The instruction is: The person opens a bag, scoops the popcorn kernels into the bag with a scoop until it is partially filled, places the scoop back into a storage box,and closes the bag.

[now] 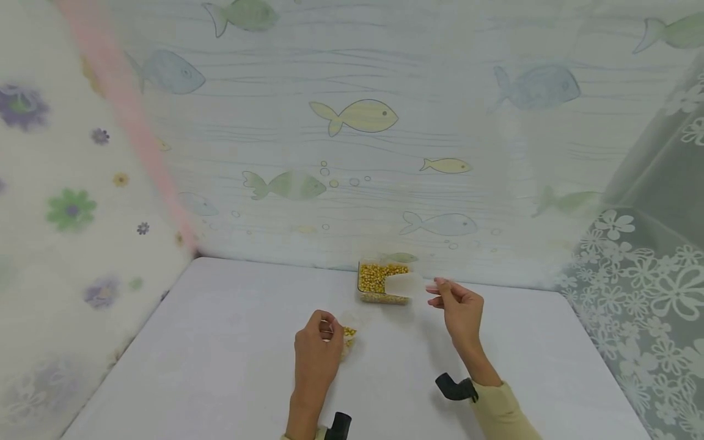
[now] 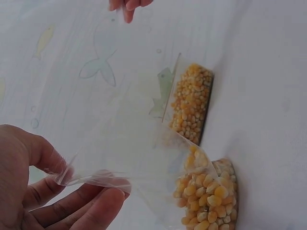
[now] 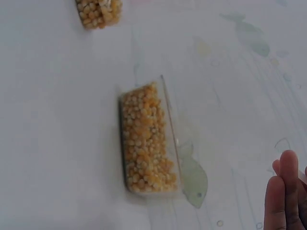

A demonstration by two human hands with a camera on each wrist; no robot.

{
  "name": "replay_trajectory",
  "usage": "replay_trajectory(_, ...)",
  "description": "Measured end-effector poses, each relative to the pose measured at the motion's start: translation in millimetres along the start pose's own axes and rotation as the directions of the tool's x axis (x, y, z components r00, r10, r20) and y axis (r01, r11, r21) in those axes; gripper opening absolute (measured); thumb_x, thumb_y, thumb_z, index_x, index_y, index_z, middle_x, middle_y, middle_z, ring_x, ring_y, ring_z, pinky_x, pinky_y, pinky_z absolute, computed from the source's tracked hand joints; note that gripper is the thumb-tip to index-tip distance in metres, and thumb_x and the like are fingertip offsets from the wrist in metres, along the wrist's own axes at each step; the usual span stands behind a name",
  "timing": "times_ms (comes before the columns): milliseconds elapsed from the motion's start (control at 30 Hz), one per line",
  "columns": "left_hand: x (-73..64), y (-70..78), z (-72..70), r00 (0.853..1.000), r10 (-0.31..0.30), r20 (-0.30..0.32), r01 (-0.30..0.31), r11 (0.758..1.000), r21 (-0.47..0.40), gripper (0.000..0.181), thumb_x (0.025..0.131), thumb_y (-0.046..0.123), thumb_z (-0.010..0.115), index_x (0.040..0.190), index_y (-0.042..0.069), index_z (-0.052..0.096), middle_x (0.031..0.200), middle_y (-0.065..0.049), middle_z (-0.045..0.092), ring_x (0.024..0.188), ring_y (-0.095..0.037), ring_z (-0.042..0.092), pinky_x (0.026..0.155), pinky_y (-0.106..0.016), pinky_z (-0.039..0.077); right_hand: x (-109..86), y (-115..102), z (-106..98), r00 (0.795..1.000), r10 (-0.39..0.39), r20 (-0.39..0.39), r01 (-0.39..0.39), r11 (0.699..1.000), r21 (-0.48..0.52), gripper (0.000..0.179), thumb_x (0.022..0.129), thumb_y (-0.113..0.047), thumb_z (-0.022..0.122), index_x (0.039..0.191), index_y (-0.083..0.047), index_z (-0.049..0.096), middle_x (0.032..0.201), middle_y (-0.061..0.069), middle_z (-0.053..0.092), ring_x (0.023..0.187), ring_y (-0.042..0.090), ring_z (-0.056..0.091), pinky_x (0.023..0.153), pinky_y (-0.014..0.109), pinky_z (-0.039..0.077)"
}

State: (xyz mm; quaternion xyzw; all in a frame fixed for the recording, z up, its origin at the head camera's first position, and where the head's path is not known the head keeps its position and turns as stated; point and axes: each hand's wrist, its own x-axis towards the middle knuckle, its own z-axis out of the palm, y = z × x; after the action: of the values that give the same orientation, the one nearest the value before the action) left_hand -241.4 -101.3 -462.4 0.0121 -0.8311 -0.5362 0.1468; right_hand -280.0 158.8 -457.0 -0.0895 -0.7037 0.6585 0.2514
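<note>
My left hand (image 1: 318,351) pinches the upper edge of a clear plastic bag (image 2: 144,167), whose mouth gathers between thumb and fingers in the left wrist view. Corn kernels (image 2: 208,199) fill the bottom of this bag, which rests on the table. Behind it stands a clear rectangular container (image 1: 385,299) holding more kernels. With thumb and fingertips, my right hand (image 1: 461,310) grips the handle of a white scoop (image 1: 406,285), whose broad, blurred end overlaps the container's right part in the head view. In the right wrist view only fingers (image 3: 289,187) show, at the lower right.
A white table (image 1: 236,324) spreads under both hands. At its back hangs a curtain (image 1: 363,61) printed with fish, close behind the container. Flowered fabric (image 1: 71,244) borders the left side, and a lace-patterned sheet (image 1: 654,293) the right.
</note>
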Motion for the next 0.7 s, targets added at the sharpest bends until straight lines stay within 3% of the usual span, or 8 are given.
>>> replay_trajectory(133, 0.1, 0.5, -0.5, 1.0, -0.006, 0.004, 0.006, 1.0, -0.001, 0.005, 0.094, 0.007, 0.063, 0.09, 0.01, 0.064, 0.077, -0.001, 0.068, 0.071, -0.009, 0.068, 0.064, -0.025, 0.055, -1.5, 1, 0, 1.0, -0.009, 0.003, 0.009, 1.0, -0.023, 0.029, 0.102, -0.013, 0.062, 0.113, 0.012, 0.071, 0.09, 0.018, 0.077, 0.058, 0.008, 0.069, 0.064, 0.022, 0.059)
replay_trajectory(300, -0.6, 0.3, -0.7, 1.0, -0.024, 0.012, 0.024, 1.0, -0.002, 0.006, 0.094, 0.007, 0.064, 0.089, 0.011, 0.064, 0.076, -0.001, 0.068, 0.07, -0.009, 0.067, 0.064, -0.024, 0.055, -2.2, 3, 0, 1.0, -0.017, 0.003, 0.017, 0.999, -0.049, 0.028, 0.102, -0.012, 0.062, 0.112, 0.011, 0.072, 0.092, 0.021, 0.076, 0.058, 0.009, 0.069, 0.064, 0.023, 0.059)
replay_trajectory(467, 0.8, -0.3, -0.5, 1.0, 0.005, -0.007, -0.005, 1.0, 0.002, 0.007, 0.093, 0.005, 0.064, 0.088, 0.009, 0.064, 0.074, -0.001, 0.067, 0.069, -0.009, 0.067, 0.062, -0.025, 0.054, 0.9, 4, 2, 0.999, -0.039, 0.004, 0.04, 0.997, -0.068, 0.025, 0.101, -0.01, 0.062, 0.111, 0.01, 0.073, 0.093, 0.025, 0.075, 0.058, 0.007, 0.068, 0.063, 0.021, 0.059)
replay_trajectory(700, 1.8, -0.3, -2.4, 1.0, -0.005, -0.017, 0.005, 1.0, -0.019, 0.008, 0.092, 0.004, 0.063, 0.088, 0.01, 0.064, 0.074, -0.001, 0.068, 0.068, -0.009, 0.068, 0.06, -0.025, 0.054, 1.1, -17, 8, 0.998, -0.061, 0.011, 0.062, 0.989, -0.138, 0.022, 0.101, -0.005, 0.061, 0.11, 0.011, 0.072, 0.096, 0.031, 0.073, 0.059, 0.01, 0.068, 0.063, 0.019, 0.058)
